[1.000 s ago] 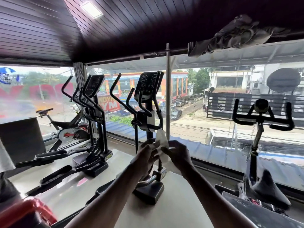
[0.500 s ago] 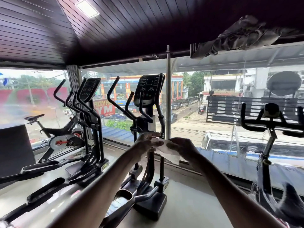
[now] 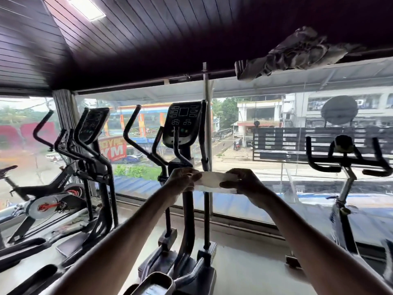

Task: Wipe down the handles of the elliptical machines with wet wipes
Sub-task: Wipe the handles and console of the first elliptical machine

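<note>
The wet wipe is held up, stretched flat between 2 hands, in front of the nearer elliptical machine and touching none of its handles. The left hand pinches the wipe's left end with curled fingers, and the right hand pinches the right end the same way. The wipe looks light, limp and damp (likely to fold on itself, or tear if pulled hard). Bunching it into 1 palm would probably suit wrapping it round a handle, a stiff, curved black bar. A second elliptical stands further left. No wipe pack or bin shows in view.
</note>
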A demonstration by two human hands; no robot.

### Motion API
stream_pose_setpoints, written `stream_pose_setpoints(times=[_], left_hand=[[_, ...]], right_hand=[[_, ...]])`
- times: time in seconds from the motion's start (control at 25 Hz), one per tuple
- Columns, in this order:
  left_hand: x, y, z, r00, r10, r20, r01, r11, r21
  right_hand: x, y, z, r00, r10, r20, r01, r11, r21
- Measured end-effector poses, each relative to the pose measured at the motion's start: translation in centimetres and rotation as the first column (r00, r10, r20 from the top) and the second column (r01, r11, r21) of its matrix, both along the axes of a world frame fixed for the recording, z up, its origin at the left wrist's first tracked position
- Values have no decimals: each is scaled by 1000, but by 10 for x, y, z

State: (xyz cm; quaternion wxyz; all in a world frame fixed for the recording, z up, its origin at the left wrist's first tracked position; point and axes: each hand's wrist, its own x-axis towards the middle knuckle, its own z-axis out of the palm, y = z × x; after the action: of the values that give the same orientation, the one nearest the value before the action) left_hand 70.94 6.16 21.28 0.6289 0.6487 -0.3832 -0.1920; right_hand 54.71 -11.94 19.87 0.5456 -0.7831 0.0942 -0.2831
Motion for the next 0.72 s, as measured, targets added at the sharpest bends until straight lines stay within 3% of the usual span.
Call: stream_pose_setpoints(times=[0.2, 0.32, 0.4, 0.48, 0.72], left_hand=[[42, -20, -6, 999, -36, -22, 36, 999, 8], [62, -37, -5, 1000, 22, -15, -22, 1000, 5], [82, -52, -5, 999, -44, -9, 44, 998, 42], [99, -74, -5, 992, -86, 87, 77, 992, 105], [141, -162, 5, 954, 59, 294, -102, 986, 133]], right_hand=[[41, -17, 5, 997, 75, 27, -77, 996, 51], [69, -37, 5, 999, -5, 35, 4, 1000, 23], [92, -56, 4, 999, -22, 49, 19, 998, 58], [115, -76, 5, 999, -11, 37, 8, 996, 85], [170, -142, 17, 996, -7, 84, -7, 987, 161]])
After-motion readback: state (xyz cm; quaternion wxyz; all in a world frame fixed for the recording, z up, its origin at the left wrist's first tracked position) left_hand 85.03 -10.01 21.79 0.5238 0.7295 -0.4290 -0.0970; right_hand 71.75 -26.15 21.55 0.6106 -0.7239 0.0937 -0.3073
